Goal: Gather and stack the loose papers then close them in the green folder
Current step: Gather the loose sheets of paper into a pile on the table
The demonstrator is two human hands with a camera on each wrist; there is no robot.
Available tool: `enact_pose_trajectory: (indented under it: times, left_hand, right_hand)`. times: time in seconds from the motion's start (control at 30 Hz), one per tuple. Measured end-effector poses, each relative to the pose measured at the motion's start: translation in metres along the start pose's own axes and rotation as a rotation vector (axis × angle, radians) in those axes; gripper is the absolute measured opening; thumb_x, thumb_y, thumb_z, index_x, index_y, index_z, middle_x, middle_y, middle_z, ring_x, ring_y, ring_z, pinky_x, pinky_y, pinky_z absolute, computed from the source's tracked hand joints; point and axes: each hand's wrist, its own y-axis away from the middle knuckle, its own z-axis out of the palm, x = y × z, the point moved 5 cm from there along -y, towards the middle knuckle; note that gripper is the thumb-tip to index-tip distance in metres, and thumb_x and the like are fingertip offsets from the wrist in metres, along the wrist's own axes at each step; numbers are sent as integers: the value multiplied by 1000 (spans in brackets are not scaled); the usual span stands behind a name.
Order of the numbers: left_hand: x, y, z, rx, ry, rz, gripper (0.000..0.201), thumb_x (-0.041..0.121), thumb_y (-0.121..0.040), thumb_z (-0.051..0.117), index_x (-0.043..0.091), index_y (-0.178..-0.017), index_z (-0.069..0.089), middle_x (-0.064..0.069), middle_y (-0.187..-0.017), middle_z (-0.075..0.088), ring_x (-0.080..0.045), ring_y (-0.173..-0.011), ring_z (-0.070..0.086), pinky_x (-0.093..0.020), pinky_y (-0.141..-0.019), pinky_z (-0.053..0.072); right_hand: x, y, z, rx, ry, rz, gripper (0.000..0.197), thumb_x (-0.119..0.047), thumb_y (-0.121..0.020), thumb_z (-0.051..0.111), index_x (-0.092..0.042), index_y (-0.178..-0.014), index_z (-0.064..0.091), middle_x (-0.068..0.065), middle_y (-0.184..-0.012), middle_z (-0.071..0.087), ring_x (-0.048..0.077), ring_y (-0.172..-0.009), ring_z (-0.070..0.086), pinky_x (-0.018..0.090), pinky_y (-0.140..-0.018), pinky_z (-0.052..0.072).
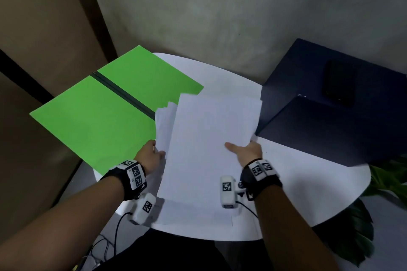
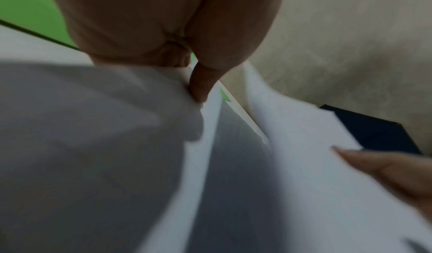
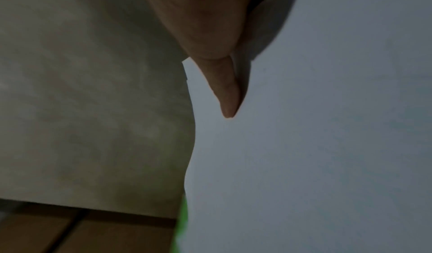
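A loose stack of white papers [image 1: 207, 138] is lifted above the round white table [image 1: 308, 182], its sheets fanned at the upper left. My left hand [image 1: 152, 156] pinches the stack's left edge; the left wrist view shows the thumb [image 2: 201, 83] on the papers [image 2: 292, 164]. My right hand [image 1: 246, 149] grips the right edge, thumb on top; the right wrist view shows that thumb [image 3: 224, 83] pressed on the sheet [image 3: 327, 127]. The green folder [image 1: 105, 116] lies open flat at the table's left, with a dark spine down its middle.
A dark blue box [image 1: 330, 103] stands at the table's right with a black phone [image 1: 339, 83] on top. One more white sheet [image 1: 198, 215] lies on the table under the lifted stack. Green plant leaves [image 1: 387, 180] show past the right edge. A wall stands behind.
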Motion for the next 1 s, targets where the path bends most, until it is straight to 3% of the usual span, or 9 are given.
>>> enact_pose_trajectory:
  times: [0.17, 0.27, 0.37, 0.5, 0.57, 0.63, 0.77, 0.87, 1.0]
  left_hand:
    - [-4, 0, 2, -29, 244, -57, 29, 38, -93, 47, 12, -83, 56, -5, -64, 44, -24, -76, 41, -39, -67, 33]
    - [11, 3, 7, 10, 154, 34, 36, 36, -98, 45, 5, -108, 59, -9, -91, 58, -26, -88, 54, -39, -81, 45]
    - [35, 10, 19, -18, 75, 142, 32, 26, -95, 49, -5, -100, 58, -4, -81, 57, -31, -82, 61, -23, -66, 40]
    - [44, -4, 17, 3, 70, 73, 51, 31, -99, 45, -4, -135, 37, -13, -121, 54, -32, -114, 54, -34, -90, 39]
    - [52, -13, 20, 18, 78, 69, 45, 23, -101, 43, -8, -134, 38, -20, -119, 57, -35, -110, 56, -36, -89, 41]
    - [64, -19, 23, 27, 93, 106, 43, 14, -98, 47, -22, -121, 43, -33, -104, 62, -47, -100, 61, -44, -78, 48]
    - [62, -34, 20, 62, 104, -16, 52, 29, -99, 49, 0, -137, 29, -15, -117, 57, -34, -102, 58, -34, -80, 42]
    - [57, -43, 28, 35, -14, 36, 49, 37, -90, 50, -5, -116, 48, -19, -102, 65, -35, -86, 62, -41, -73, 49]
    - [52, -38, 32, 38, 157, 165, 31, 28, -91, 55, 16, -120, 58, -1, -111, 69, -23, -103, 63, -40, -92, 47]
  right_hand:
    - [49, -14, 12, 18, 361, 96, 85, -34, -82, 75, -9, -148, 28, 14, -147, 45, 32, -131, 48, 38, -107, 41]
    - [53, -16, 14, 70, 435, 41, 58, -19, -95, 56, -12, -147, 30, 18, -139, 52, 36, -123, 54, 40, -102, 44]
    - [57, -26, 26, 0, 576, -79, 46, -21, -89, 52, -11, -135, 50, 13, -128, 58, 34, -117, 58, 42, -100, 48]
    - [33, -41, 23, 62, 663, -93, 60, -21, -98, 48, -5, -151, 25, 14, -153, 35, 32, -137, 39, 40, -115, 31]
    - [23, -50, 36, -53, 682, -136, 62, -21, -100, 46, -7, -154, 19, 10, -160, 24, 31, -143, 28, 39, -119, 22]
    - [16, -57, 46, -133, 638, -158, 62, -21, -100, 47, -12, -154, 19, 6, -162, 18, 30, -145, 23, 38, -120, 21]
    - [21, -67, 48, -116, 474, -154, 71, -13, -95, 55, -10, -154, 15, 5, -163, 13, 23, -149, 18, 38, -122, 18]
    - [38, -66, 45, -117, 263, -148, 75, -7, -92, 59, -17, -154, 19, 1, -161, 20, 21, -147, 27, 36, -119, 26]
    - [45, -64, 25, -23, 70, -78, 99, -19, -79, 79, -21, -155, 15, 6, -153, 38, 23, -139, 40, 37, -112, 38]
